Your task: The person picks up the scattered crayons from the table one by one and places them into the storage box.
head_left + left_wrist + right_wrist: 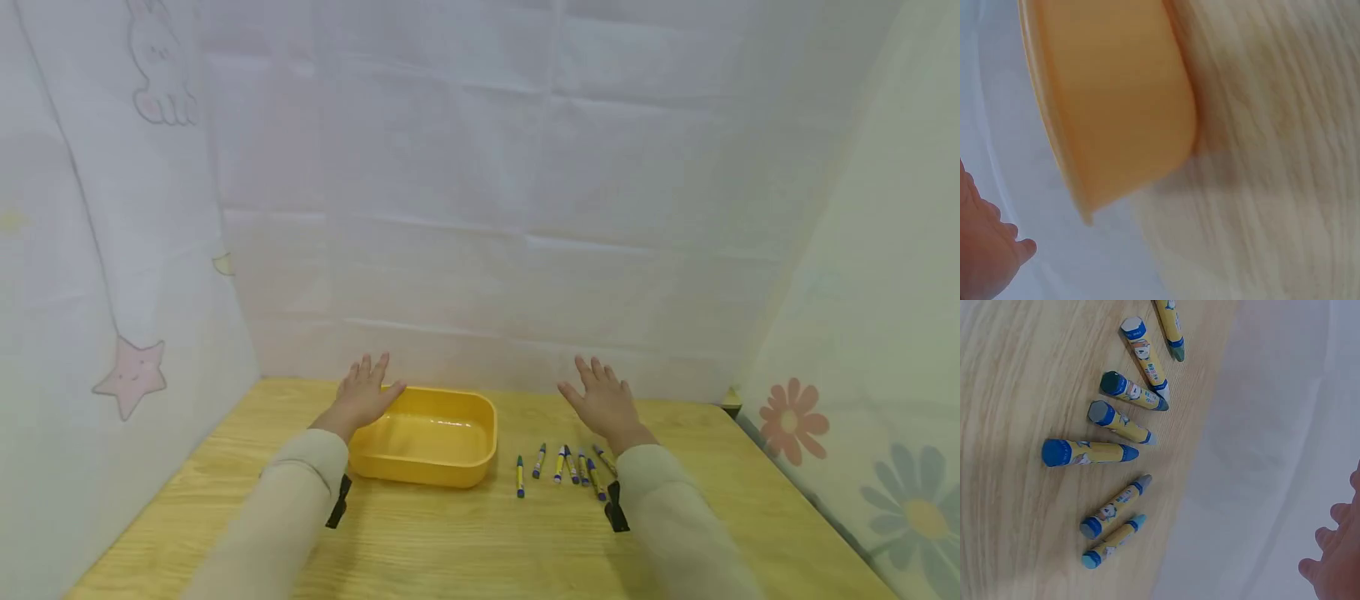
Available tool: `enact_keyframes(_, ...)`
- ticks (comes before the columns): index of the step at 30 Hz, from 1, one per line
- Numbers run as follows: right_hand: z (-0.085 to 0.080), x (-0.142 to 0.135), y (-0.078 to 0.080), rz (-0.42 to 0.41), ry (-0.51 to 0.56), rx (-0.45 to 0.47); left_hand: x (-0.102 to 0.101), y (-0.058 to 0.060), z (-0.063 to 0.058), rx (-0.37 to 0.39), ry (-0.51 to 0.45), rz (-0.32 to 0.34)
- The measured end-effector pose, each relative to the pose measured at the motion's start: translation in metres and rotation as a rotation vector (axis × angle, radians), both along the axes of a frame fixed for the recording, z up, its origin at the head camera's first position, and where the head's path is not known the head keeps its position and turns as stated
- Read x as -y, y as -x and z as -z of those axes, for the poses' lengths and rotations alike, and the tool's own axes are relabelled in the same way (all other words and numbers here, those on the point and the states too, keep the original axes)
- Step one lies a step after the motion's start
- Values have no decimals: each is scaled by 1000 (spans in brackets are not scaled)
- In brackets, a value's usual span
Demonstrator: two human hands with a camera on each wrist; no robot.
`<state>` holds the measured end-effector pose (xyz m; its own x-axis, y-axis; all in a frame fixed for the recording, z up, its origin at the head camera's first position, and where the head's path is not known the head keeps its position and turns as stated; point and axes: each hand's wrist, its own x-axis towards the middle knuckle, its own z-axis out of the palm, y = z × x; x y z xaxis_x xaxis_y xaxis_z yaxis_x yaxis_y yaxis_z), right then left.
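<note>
My left hand (364, 398) is held out with spread fingers over the left end of a yellow plastic bin (423, 473); nothing is in its grasp. In the left wrist view, the bin's outer wall (1116, 94) fills the upper part, and the left hand (988, 247) shows at the lower left. My right hand (604, 402) also stretches forward, fingers apart and holding nothing, above and beyond several crayons. These crayons (1094, 453) lie loosely spread on the table in yellow and blue wrappers, with tips of differing colours. The right hand (1338, 556) appears at the right wrist view's lower right edge.
The wooden table (450, 550) runs back to a white hanging sheet (465, 208). Patterned sheets stand at both sides, with a pink star (131, 377) on the left one and flowers (793, 421) on the right. Black straps (339, 502) sit at the wrists.
</note>
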<state>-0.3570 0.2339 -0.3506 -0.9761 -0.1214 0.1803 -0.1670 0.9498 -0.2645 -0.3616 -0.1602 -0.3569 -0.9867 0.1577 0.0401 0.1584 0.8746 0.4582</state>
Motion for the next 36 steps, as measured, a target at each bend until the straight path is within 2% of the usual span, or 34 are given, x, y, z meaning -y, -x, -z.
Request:
enact_keyframes(6, 5, -18, -9, -19, 147, 18, 26, -7, 14, -33, -116, 56)
enact_keyframes(11, 13, -29, -14, -39, 315, 87, 44, -18, 27, 2, -272, 88)
enact_keyframes(16, 25, -45, -25, -21, 393, 178, 55, -32, 46, 77, -497, 53)
enact_keyframes(21, 38, -64, -35, 13, 419, 219, 52, -43, 58, 127, -690, 32)
enact_keyframes(23, 45, -71, -36, 16, 427, 225, 48, -46, 62, 134, -725, 26)
enact_keyframes(29, 65, -88, -42, 53, 414, 260, 35, -48, 66, 145, -744, -19)
enact_keyframes(32, 72, -91, -44, 58, 407, 269, 33, -46, 68, 148, -774, -58)
enact_keyframes(36, 77, -91, -44, 73, 391, 272, 34, -45, 70, 159, -809, -67)
